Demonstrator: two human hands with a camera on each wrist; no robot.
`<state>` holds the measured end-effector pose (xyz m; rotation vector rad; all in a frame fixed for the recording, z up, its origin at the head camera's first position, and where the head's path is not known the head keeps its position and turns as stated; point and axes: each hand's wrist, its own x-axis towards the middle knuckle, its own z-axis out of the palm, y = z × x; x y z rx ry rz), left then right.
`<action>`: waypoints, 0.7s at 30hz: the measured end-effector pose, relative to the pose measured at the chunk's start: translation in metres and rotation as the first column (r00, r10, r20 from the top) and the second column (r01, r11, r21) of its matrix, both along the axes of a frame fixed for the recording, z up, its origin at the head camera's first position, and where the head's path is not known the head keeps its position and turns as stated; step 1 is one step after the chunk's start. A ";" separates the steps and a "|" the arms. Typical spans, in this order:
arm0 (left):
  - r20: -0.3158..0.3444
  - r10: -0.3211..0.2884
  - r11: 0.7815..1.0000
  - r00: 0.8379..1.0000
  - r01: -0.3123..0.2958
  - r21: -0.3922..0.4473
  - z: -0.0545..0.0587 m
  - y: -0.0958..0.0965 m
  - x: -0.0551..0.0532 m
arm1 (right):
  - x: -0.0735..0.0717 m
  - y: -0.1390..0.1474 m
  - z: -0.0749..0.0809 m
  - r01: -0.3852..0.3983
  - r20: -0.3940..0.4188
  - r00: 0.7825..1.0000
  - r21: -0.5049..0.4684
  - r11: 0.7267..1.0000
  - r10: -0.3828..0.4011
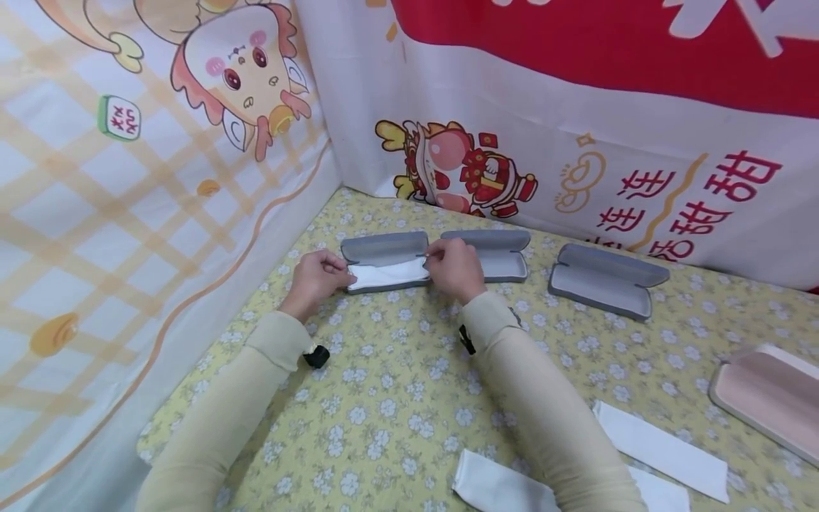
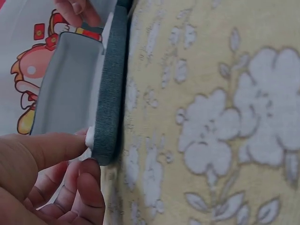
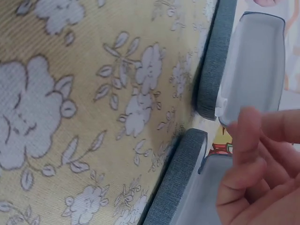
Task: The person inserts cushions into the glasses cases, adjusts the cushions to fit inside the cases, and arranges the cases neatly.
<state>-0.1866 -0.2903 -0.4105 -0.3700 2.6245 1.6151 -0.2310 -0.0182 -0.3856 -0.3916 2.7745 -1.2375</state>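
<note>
A folded white cloth lies along the inside of an open grey glasses case, its ends at my two hands. My left hand pinches the cloth's left end at the case's end; in the left wrist view one finger is stretched onto the white edge and the others curl beneath. At the opposite end, my right hand has its fingertips together on the cloth's corner. The right wrist view shows the curled fingers overlapping the case's corner, beside a bit of white cloth.
A second open grey case stands just right of the first, partly behind my right hand. Farther right are another open grey case and a pink-lined case. Several folded white cloths lie near my right forearm. Printed fabric walls border the table.
</note>
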 end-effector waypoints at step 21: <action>0.084 0.009 0.964 0.996 -0.031 0.264 0.016 0.000 -0.004 | -0.008 0.001 0.000 -0.012 0.232 0.972 -0.143 0.990 0.045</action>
